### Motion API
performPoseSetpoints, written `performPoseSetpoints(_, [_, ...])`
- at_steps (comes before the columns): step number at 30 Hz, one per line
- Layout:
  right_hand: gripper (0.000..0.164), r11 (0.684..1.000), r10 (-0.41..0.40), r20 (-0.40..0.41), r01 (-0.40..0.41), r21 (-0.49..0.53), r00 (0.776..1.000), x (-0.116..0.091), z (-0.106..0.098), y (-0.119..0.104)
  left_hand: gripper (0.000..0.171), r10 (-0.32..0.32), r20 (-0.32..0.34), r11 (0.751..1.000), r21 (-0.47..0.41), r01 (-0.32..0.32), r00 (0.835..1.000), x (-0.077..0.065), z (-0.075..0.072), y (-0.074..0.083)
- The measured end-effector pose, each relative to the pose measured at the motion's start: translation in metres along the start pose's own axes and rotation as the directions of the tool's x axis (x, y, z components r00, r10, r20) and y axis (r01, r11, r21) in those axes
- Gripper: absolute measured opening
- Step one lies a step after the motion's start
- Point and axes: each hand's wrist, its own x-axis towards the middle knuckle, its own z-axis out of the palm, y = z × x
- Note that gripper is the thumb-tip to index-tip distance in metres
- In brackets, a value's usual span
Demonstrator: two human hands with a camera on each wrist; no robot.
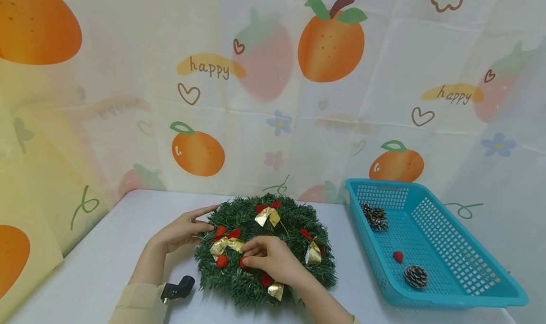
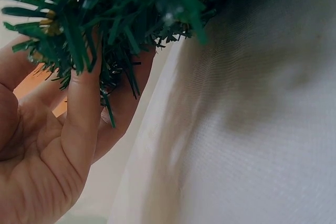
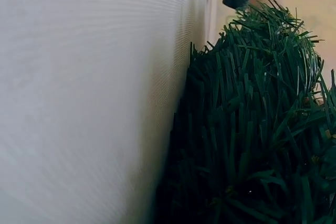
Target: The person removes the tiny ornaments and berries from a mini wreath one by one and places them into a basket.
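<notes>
A green artificial Christmas wreath [image 1: 311,215] lies on the table, trimmed with gold-and-red bows [image 1: 268,215] and red berries [image 1: 222,261]. My left hand [image 1: 181,229] is at the wreath's left edge, its fingers fairly straight against the greenery. In the left wrist view, needles of the wreath [image 2: 142,3] cover the fingertips of that hand [image 2: 47,145]. With thumb and fingertips my right hand [image 1: 273,260] pinches a red berry [image 1: 243,262] low over the wreath's front left part, right of a bow; the fingers partly hide it. The right wrist view shows only green needles [image 3: 236,119] beside the tablecloth.
On the right stands a blue plastic basket [image 1: 384,286] holding several pine cones [image 1: 415,276] and one red berry [image 1: 398,256]. A black device [image 1: 179,288] is attached at my left wrist. A fruit-printed curtain [image 1: 264,144] hangs behind the white table [image 1: 128,220].
</notes>
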Motion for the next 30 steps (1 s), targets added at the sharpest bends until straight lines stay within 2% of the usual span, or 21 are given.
performPoseSetpoints(15, [0.027,0.997,-0.023,-0.103,0.03,0.073,0.994,-0.004,-0.021,-0.01,0.076,0.008,0.002,1.0,-0.002,-0.008,1.0,-0.001,0.0,0.0])
performPoseSetpoints(19, [0.031,0.993,-0.028,-0.11,0.04,0.111,0.994,-0.006,-0.028,-0.01,0.077,-0.009,0.003,1.0,-0.008,0.009,1.0,-0.002,0.001,0.001])
performPoseSetpoints(26, [0.039,0.984,-0.047,-0.099,0.063,0.165,0.994,-0.012,-0.04,-0.01,0.077,0.009,0.007,1.0,-0.011,-0.009,1.0,-0.002,0.0,0.002])
performPoseSetpoints(30, [0.038,0.983,-0.051,-0.131,0.073,0.169,0.99,-0.014,-0.047,-0.011,0.077,0.004,0.007,1.0,-0.005,-0.004,1.0,-0.001,0.0,0.001])
